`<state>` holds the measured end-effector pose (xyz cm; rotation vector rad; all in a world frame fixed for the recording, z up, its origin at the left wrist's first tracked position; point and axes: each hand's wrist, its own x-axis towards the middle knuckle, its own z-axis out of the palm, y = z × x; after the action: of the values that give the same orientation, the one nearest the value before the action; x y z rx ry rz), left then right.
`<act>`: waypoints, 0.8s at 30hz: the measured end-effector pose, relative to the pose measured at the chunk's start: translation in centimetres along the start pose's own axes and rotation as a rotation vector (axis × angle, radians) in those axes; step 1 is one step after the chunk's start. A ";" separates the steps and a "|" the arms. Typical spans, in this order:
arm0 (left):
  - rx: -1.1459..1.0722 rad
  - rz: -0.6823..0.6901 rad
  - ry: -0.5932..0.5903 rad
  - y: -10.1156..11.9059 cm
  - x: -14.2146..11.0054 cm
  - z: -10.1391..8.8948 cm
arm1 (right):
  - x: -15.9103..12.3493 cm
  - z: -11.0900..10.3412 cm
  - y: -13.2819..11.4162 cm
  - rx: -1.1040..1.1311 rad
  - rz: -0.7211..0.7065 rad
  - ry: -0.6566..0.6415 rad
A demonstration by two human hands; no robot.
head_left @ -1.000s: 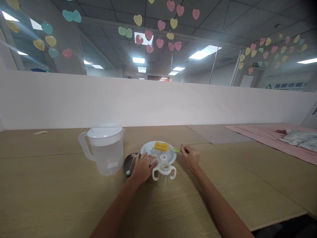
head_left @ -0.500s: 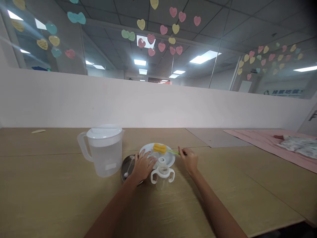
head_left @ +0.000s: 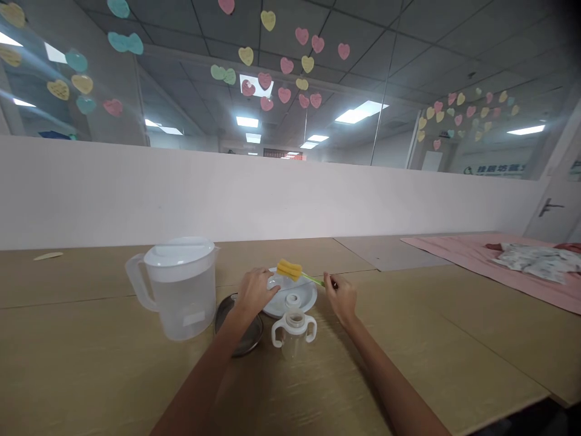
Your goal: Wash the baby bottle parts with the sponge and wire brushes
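Note:
My right hand [head_left: 341, 298] is closed around the thin green handle of a bottle brush [head_left: 289, 270], whose yellow sponge head is above the white plate [head_left: 308, 303]. At the plate's left edge, my left hand [head_left: 255, 293] has thumb and fingers around a clear plastic cap [head_left: 274, 281], partly hidden by the fingers. A white ring-shaped lid [head_left: 293, 300] sits on the plate. In front stands a clear baby bottle [head_left: 294, 339], uncapped, with two white handles. Below my left wrist lies a dark metal dish [head_left: 250, 340], partly covered by the forearm.
A lidded translucent pitcher [head_left: 181, 297] holding clear liquid stands left of the dish. A flat pale piece [head_left: 48, 256] lies at the far left of the table. To the right, a pink cloth [head_left: 454, 248] bears patterned fabric [head_left: 529, 261]. A white wall [head_left: 272, 197] runs behind.
My left hand has shifted up and left from beside the bottle to the plate's left edge, closing around the clear cap. My right hand keeps the brush over the plate. The view has turned slightly right.

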<state>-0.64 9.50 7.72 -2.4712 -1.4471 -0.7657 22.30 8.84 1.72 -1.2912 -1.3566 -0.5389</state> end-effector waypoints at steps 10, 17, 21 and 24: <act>-0.227 -0.037 0.151 0.9 -0.2 -3.1 | -0.3 -0.7 0.0 0.039 -0.254 0.029; -0.360 0.069 0.136 2.2 -0.4 -5.3 | -0.2 -1.5 0.0 -0.060 -0.415 0.050; -0.375 0.099 0.087 2.6 -0.4 -5.1 | -0.4 -1.5 -0.4 -0.052 -0.452 0.006; -0.310 0.057 0.102 2.6 -0.3 -4.9 | -0.3 -1.5 -0.4 -0.042 -0.452 0.031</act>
<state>-0.24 5.99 11.98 -2.6326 -1.3013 -1.1637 22.50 7.27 2.01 -1.0023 -1.6267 -0.8952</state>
